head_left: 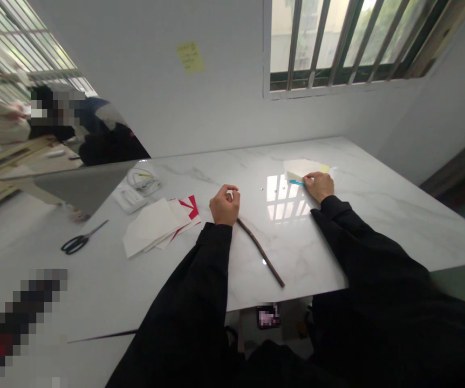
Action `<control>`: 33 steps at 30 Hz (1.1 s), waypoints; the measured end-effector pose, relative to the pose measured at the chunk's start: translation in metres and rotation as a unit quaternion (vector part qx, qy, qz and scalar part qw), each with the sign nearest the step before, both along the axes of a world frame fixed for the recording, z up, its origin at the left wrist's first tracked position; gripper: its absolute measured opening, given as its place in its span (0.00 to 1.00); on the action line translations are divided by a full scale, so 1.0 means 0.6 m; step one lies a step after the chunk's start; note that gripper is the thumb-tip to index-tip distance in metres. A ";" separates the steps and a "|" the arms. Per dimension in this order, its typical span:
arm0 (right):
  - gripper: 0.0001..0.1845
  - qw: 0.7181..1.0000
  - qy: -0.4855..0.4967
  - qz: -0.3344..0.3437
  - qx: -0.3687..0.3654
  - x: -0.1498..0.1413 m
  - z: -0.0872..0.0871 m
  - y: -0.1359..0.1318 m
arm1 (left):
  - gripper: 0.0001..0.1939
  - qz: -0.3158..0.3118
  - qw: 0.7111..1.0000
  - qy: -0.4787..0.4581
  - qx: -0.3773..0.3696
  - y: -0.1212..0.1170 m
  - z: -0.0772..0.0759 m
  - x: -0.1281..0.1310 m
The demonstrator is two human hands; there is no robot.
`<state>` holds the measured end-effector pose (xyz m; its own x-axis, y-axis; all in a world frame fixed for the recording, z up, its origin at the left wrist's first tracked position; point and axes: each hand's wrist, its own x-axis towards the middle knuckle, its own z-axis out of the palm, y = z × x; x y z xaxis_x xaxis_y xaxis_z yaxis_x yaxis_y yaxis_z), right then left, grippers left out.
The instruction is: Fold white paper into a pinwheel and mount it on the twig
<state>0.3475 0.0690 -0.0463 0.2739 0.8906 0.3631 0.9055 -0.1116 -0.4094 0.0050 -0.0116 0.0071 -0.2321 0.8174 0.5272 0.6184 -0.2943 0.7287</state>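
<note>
Brown stick [260, 250] taken as landmark; it lies slantwise on the white marbled surface [252, 291]. Your left hand [225, 206] is just beyond the stick's far end: grip curled nearly closed, knuckles bent over; whether anything is inside, cannot tell. Your right hand [319, 186] is beyond the stick and to its right, grip narrowed to a fingertip pinch that seems to have hold of one end of a slim blue item [297, 182], beside pale sheets [301, 165]. Three tiny shiny pieces [275, 191] sit beyond the stick, between your hands. Left of the stick: stacked cream papers [154, 226] with red cut-outs [192, 207]; farther left, black-handled scissors [76, 244]. Handling, as judged: pinch the blue item lightly and raise it clear of the sheets, since dragging could shift them. Keep your right sleeve high; a low sweep might scatter the tiny pieces. Best to hold your left wrist off the stick's end, as a nudge could roll it on so smooth a top.
</note>
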 end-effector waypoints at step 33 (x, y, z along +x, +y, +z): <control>0.26 0.752 0.611 0.248 -0.011 -0.231 0.075 -0.120 | 0.40 -0.241 0.901 -0.346 -0.104 0.017 -0.014 0.004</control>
<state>0.2088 -0.0031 -0.0011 0.0236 0.9953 0.0935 -0.2133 0.0964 -0.9722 0.0074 -0.0015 -0.0010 -0.0372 0.9756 0.2164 -0.1673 -0.2196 0.9612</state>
